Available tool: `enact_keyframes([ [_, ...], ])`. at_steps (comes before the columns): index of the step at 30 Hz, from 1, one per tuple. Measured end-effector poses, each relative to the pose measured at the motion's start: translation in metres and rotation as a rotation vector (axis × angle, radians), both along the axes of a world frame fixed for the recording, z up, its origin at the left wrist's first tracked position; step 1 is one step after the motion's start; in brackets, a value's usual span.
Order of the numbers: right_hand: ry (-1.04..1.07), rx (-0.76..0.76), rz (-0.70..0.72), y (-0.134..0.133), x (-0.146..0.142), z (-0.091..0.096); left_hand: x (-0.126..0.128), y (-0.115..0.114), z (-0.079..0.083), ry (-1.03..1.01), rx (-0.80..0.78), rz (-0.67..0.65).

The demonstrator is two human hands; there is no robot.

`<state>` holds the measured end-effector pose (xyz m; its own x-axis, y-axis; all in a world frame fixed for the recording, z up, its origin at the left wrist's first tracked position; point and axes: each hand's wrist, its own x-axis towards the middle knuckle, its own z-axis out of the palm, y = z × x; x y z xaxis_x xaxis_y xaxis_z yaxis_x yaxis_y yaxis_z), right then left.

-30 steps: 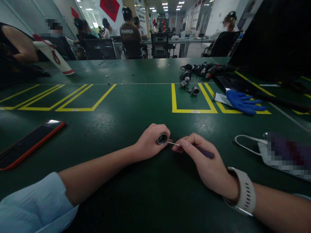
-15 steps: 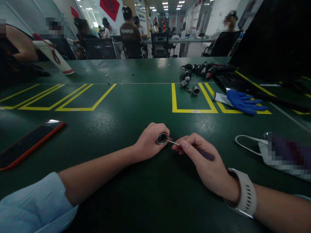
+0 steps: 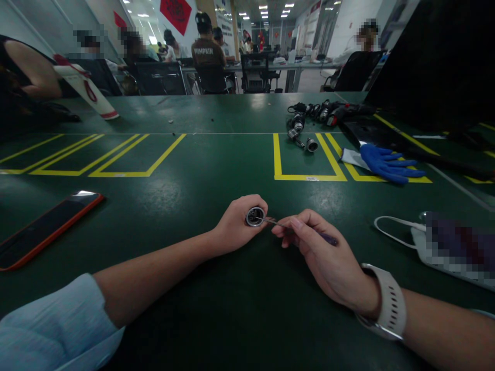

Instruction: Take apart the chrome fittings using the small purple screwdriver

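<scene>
Green counter: my left hand clamps the round metal fitting; my right hand pinches the thin-shafted tool, tip in its mouth. Advise bracing both wrists.

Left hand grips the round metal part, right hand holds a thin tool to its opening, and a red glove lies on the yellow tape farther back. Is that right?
Not quite: the glove is blue, not red, as the head view shows. The rest stands: the left hand grips the round metal part, and the right hand holds the thin tool to its opening.
</scene>
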<state>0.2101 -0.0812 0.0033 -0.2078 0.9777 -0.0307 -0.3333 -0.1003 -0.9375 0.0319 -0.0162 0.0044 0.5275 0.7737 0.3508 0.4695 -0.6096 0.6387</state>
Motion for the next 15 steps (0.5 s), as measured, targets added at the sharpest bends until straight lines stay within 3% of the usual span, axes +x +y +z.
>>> enact_keyframes([
  [5, -0.109, 0.113, -0.019, -0.0024, 0.0008, -0.0023, 0.0, -0.0003, -0.0016, 0.046, 0.032, 0.014],
  [9, -0.225, 0.218, -0.039, -0.004, 0.0008, -0.0004, 0.0004, -0.0006, -0.0022, 0.119, 0.094, -0.066],
  [15, -0.257, 0.216, -0.015, -0.003, 0.0018, 0.0008, -0.0003, 0.0003, -0.0015, 0.145, 0.077, -0.076],
])
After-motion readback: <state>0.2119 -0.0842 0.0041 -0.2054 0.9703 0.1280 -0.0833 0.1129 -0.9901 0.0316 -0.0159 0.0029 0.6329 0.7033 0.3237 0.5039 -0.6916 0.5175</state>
